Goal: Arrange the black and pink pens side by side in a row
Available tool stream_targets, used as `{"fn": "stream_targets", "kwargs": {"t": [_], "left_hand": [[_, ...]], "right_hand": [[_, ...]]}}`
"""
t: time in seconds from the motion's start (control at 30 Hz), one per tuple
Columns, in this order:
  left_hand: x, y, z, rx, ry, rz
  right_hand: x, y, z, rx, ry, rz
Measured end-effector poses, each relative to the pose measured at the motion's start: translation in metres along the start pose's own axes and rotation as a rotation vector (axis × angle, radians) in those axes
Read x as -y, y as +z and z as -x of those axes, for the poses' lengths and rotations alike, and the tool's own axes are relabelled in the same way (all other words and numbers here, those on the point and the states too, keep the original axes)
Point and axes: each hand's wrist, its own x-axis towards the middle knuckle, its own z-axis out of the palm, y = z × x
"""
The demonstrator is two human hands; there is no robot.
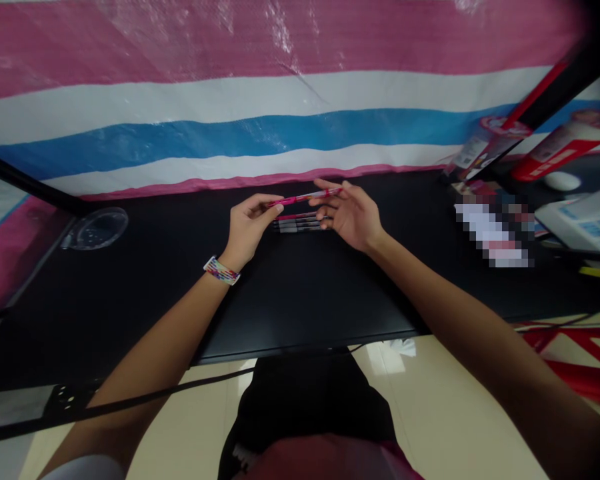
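Observation:
A pink-red pen (305,198) is held level above the black table, stretched between both hands. My left hand (251,223) pinches its left end between thumb and fingers. At its right end, my right hand (353,212) grips it between thumb and a finger, the other fingers spread. Just below and behind the held pen, several pens (300,224) lie side by side on the table, one reddish and others grey and clear; their right ends are partly hidden by my right fingers.
A round clear plastic lid (100,229) lies on the black table (300,300) at left. On the right stand a clear cup (480,150) and a red-white canister (560,147), near a white oval object (563,181) and papers. A striped sheet (280,130) hangs behind.

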Motion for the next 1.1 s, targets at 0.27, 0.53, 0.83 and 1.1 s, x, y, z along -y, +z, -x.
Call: {"fn": "stream_targets", "kwargs": {"t": [0.27,0.53,0.83,1.1], "left_hand": [[0.005,-0.005,-0.007,0.029,-0.002,-0.219],[0.013,-0.006,-0.010,0.070,0.051,-0.567],[0.020,-0.008,-0.011,0.110,-0.024,-0.634],[0.022,-0.009,-0.011,0.080,0.003,-0.604]], "right_hand": [[-0.015,-0.017,-0.015,-0.175,-0.389,0.667],[-0.025,-0.025,-0.019,-0.153,-0.366,1.063],[-0.028,-0.027,-0.021,-0.081,-0.379,1.158],[-0.030,-0.031,-0.022,-0.130,-0.390,1.130]]}}
